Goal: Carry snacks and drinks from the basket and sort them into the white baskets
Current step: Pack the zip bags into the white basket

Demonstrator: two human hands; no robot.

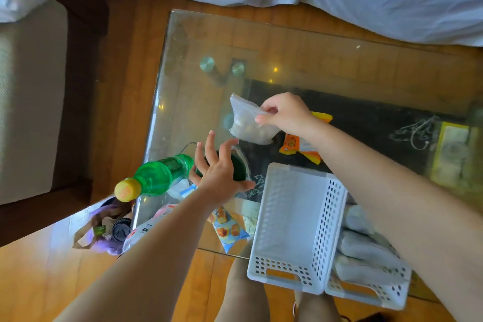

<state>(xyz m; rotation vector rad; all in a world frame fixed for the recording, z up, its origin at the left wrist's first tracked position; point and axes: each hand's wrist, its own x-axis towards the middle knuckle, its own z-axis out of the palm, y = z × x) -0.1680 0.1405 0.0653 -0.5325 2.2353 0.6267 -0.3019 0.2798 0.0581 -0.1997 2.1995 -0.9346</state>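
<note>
Right hand (283, 115) pinches the clear snack bag (248, 123), hanging just left.

Both bare forearms reach forward and away from the body, the left from the lower left, the right from the lower right. The left hand (218, 165) is raised with its back to the camera, fingers spread and nearly straight, thumb out to the right, gripping nothing. The right hand (283, 115) sits farther forward, wrist bent, fingers curled inward with thumb and forefinger apparently pinched together, though blur hides the exact contact. Two bare knees show below, between the arms.
</note>
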